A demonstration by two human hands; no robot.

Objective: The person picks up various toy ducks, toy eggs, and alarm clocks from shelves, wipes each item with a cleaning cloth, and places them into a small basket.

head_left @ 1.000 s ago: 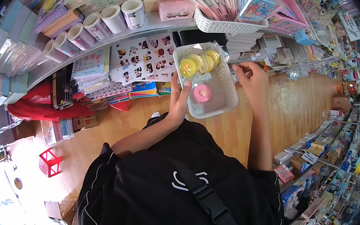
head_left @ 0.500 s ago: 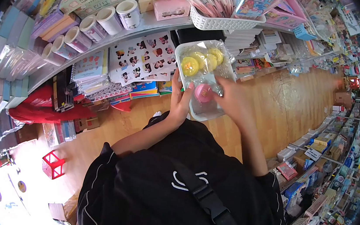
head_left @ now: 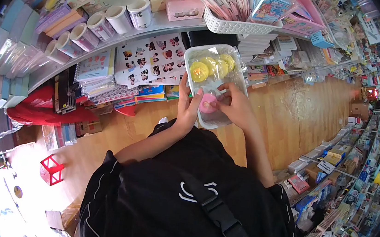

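Observation:
A white tray (head_left: 190,54) is held in front of my body at the shelf's edge. Several round yellow items (head_left: 199,72) in clear wrap lie at its far end, and one round pink item (head_left: 208,103) lies at the near end. My left hand (head_left: 188,105) grips the tray's left side, its thumb over the rim near the pink item. My right hand (head_left: 234,105) reaches in from the right, with bent fingers at the pink item; the thumb and fingertips touch its right side.
Above the tray is a shelf with a white basket (head_left: 241,27) of packets. Several cups (head_left: 118,18) stand at the upper left, over a printed sheet (head_left: 151,60) and notebooks. A red stool (head_left: 51,170) stands on the floor. Crowded shelves line the right.
My right hand has moved down and closer to the pink item, which now sits slightly lower and further left. The yellow items look much the same.

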